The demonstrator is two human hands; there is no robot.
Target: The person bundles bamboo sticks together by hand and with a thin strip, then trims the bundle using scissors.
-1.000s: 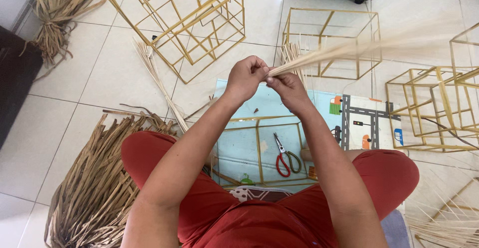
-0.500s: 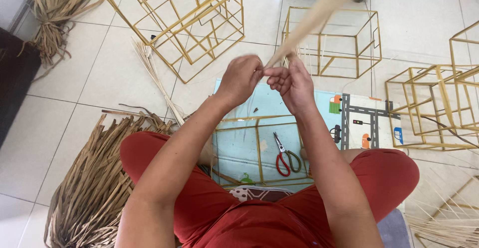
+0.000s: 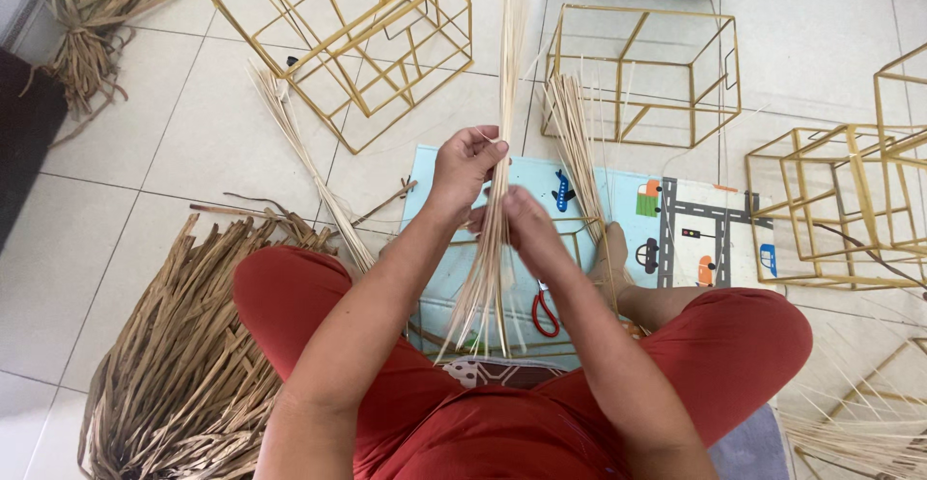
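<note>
The bundle of thin pale sticks (image 3: pixel 499 200) has swung from pointing off to the right a second ago to standing nearly upright now, its lower ends fanning out over the play mat (image 3: pixel 676 219) toward the lap. The left hand (image 3: pixel 465 166) is closed round the bundle near its middle; the right hand (image 3: pixel 517 219) pinches it just below, though which sticks it grips is hard to tell. That suggests the sticks are being evened or sorted. Red scissors (image 3: pixel 546 311) lie on the mat under the right forearm. Gold wire frames (image 3: pixel 642 79) crowd the mat's far edge and right side, dried leaves (image 3: pixel 183 345) its left, so free room is mostly overhead.
</note>
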